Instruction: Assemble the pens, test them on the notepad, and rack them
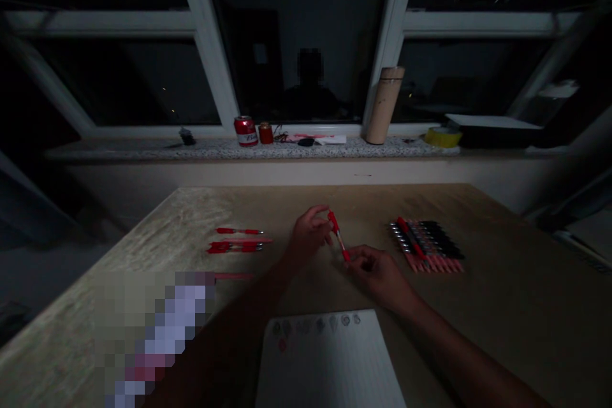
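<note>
A red pen [337, 234] with a clear middle section is held up slantwise between my two hands above the table. My left hand [312, 229] has its fingers closed at the pen's upper end. At the lower end, the fingertips of my right hand [375, 271] pinch the red part. Right of my hands lies a neat row of pens [433, 245] with black and red parts, and one red-and-black pen [410, 237] rests across it. Several red pens [236, 246] lie left of my hands. Below my hands is a lined notepad [327, 363] with small scribbles along its top.
Beyond the table [268, 201] runs a speckled windowsill [201, 152]. On it stand a red can [246, 132], a small red-orange jar [266, 134], a tall tan flask [384, 108] and a yellow tape roll [442, 137]. A pixelated patch covers the table's left front.
</note>
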`<state>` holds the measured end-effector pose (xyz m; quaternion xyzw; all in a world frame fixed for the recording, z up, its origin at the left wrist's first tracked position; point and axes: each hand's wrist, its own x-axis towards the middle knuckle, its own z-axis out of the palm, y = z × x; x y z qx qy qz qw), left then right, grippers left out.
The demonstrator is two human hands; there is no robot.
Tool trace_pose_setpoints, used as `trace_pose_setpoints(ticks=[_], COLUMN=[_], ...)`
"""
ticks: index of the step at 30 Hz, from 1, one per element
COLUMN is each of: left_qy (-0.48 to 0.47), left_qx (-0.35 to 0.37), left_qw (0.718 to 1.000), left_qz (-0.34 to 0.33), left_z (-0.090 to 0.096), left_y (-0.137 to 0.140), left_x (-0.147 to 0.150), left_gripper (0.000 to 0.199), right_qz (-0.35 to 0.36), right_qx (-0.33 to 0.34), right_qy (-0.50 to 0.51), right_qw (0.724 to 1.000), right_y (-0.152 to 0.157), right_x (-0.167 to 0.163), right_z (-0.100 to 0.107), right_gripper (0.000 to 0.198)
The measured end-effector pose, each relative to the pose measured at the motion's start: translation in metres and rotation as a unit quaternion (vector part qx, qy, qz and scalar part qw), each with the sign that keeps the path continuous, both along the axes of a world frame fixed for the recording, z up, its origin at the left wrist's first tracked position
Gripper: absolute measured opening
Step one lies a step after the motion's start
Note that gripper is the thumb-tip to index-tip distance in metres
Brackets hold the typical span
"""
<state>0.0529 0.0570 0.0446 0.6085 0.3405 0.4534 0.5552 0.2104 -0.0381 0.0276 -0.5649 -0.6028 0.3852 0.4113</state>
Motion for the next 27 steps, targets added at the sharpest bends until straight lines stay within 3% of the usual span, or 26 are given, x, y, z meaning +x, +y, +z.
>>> trace_pose_setpoints(ticks=[6, 11, 14, 21, 27], left_qy=[0.006, 0.023, 0.067, 0.181, 0.251], left_qx=[-0.033, -0.036, -0.033, 0.093, 0.150], left_qw=[0.999, 0.996, 0.991, 0.972, 0.946], left_qz=[-0.022, -0.072, -0.107, -0.119, -0.142], left_z=[0.010, 0.015, 0.014, -0.002, -0.014], left_y=[0.027, 0.045, 0.051, 0.067, 0.082], left_x=[0.063, 0.116, 0.143, 0.188, 0.203], left_gripper=[0.034, 0.032, 0.018, 0.012, 0.015], right_qz=[-0.087, -0.150, -0.195, -0.218, -0.223], right_qx=[-0.003, 0.013, 0.016, -0.005, -0.012], right_qy=[-0.007, -0.020, -0.055, -0.131, -0.251], right_qw=[0.996, 0.988, 0.979, 0.967, 0.942], right_y=[-0.008, -0.013, -0.015, -0.021, -0.020], right_x=[0.038, 0.075, 0.096, 0.124, 0.140], right_z=[0.014, 0.014, 0.013, 0.021, 0.018], right_gripper=[0.035, 0.032, 0.030, 0.024, 0.030])
